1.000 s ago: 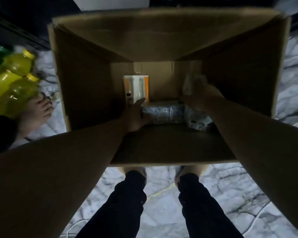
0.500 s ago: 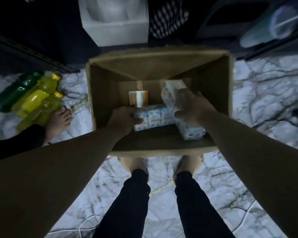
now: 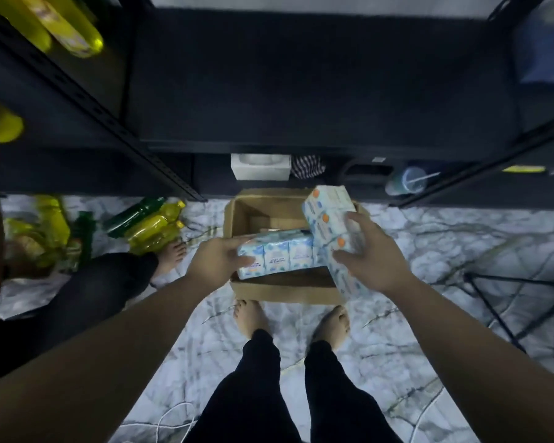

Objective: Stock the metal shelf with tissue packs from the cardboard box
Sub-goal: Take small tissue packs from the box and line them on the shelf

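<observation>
While the dark metal shelf (image 3: 320, 91) fills the upper part of the view, with its wide black board bare and a slotted black upright (image 3: 109, 123) slanting down its left side, the white marble-patterned floor (image 3: 445, 266) spreads below it. On that floor, just in front of the person's bare feet (image 3: 251, 318), stands the open brown cardboard box (image 3: 285, 290). Above the box both arms reach forward. The left hand (image 3: 219, 260) curls its fingers round the left end of a long row of pale blue-and-white tissue packs (image 3: 279, 257), held level over the box mouth. The right hand (image 3: 370, 260) grips a second blue-and-white tissue bundle with orange spots (image 3: 330, 215), which stands tilted on end, its inner side touching the right end of the row. To the left, green and yellow plastic bottles (image 3: 147, 225) lie on the floor beside another person's dark-trousered leg (image 3: 103, 282). Under the shelf sits a small white box (image 3: 260, 166).
</observation>
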The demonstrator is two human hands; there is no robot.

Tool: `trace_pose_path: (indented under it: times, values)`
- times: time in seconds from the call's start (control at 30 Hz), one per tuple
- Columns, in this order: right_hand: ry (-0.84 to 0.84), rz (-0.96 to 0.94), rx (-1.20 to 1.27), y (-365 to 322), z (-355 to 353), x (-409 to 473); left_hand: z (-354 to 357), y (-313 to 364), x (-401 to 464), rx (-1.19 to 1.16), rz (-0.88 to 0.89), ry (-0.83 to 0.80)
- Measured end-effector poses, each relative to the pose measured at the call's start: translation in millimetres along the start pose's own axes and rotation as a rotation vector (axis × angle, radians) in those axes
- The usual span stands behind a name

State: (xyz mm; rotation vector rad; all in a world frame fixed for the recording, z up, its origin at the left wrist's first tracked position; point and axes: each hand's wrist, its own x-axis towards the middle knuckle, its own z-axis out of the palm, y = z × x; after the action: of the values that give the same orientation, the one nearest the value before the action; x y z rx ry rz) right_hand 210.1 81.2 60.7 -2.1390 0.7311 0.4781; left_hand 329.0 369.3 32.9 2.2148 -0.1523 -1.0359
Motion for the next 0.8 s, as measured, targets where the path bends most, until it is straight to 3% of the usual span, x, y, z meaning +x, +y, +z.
trace_pose_path:
  times: [0.23, 0.4, 0.6, 0.8]
  values:
    - [0.117, -0.162, 0.142, -41.3, -70.7, -88.6, -42.0, 29.4, -76.1, -0.088, 0.128, 0.110]
    - [0.207, -0.266, 0.341, -63.1, -114.6, -112.2, -82.6, 64.8, -112.8, -0.161, 0.202, 0.282]
    - [0.284, -0.418, 0.396, -89.7, -173.5, -125.5, -127.3, 120.1, -147.1, -0.132, 0.348, 0.509]
    - [0.310, -0.550, 0.381, -114.3, -231.7, -135.6, -159.5, 181.5, -181.6, -0.174, 0.451, 0.609]
